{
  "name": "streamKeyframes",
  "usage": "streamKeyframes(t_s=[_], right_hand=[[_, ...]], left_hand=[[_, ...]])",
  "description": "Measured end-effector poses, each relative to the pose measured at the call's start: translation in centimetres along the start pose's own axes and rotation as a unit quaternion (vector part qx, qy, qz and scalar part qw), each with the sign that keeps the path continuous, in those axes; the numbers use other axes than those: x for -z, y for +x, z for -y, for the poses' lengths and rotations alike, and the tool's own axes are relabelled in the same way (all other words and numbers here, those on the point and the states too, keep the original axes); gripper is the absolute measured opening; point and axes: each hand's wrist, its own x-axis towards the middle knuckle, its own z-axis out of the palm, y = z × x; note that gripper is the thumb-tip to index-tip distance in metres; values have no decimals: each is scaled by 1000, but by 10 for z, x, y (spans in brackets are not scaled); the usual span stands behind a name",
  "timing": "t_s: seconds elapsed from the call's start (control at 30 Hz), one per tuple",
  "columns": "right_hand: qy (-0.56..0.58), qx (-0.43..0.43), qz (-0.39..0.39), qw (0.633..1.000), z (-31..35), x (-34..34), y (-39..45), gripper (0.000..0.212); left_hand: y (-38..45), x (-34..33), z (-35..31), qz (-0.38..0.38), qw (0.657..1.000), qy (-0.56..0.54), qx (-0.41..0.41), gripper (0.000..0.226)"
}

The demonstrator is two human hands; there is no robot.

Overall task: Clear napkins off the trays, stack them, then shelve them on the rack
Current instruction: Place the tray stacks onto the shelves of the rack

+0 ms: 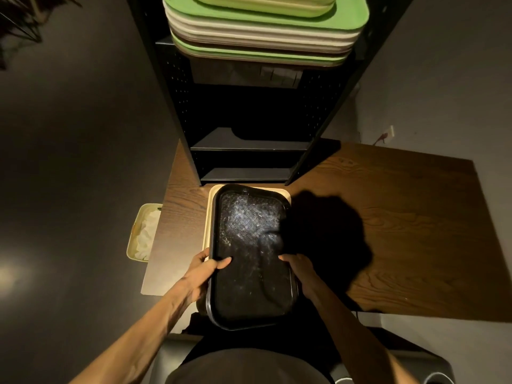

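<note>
A scuffed black tray (250,245) lies on top of a small stack, with a cream tray (210,214) showing under it along the left and far edges. My left hand (203,268) grips the stack's left rim, thumb on the black tray's surface. My right hand (297,266) holds the right rim near the front. No napkins lie on the black tray. The black rack (249,148) stands just beyond the stack, its lower shelves bare. A pile of green and cream trays (266,31) sits on an upper shelf.
The stack rests on a wooden table (401,231). A pale bin (144,232) with crumpled white napkins hangs off the table's left side. Dark floor lies to the left. A wall outlet (389,134) sits at the right beyond the table.
</note>
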Motion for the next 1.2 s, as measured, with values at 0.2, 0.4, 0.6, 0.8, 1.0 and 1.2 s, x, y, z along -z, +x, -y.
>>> streamKeyframes(t_s=[0.2, 0.4, 0.6, 0.8, 1.0, 1.2], right_hand=[[40, 30, 17, 999, 40, 8, -84, 38], [44, 136, 34, 989, 41, 26, -104, 30], [117, 175, 114, 971, 38, 34, -129, 23], [123, 285, 94, 946, 44, 47, -152, 38], [126, 352, 88, 923, 65, 63, -171, 18], [124, 360, 113, 918, 104, 81, -189, 73]], left_hand=[[-5, 4, 4, -8, 999, -17, -46, 22], [-26, 16, 1, 25, 997, -49, -55, 25], [-51, 16, -14, 74, 993, -46, -81, 35], [-87, 16, -28, 120, 987, -27, -104, 43], [-109, 11, -46, 130, 983, -23, -129, 46], [-128, 0, -81, 144, 976, -34, -161, 53]])
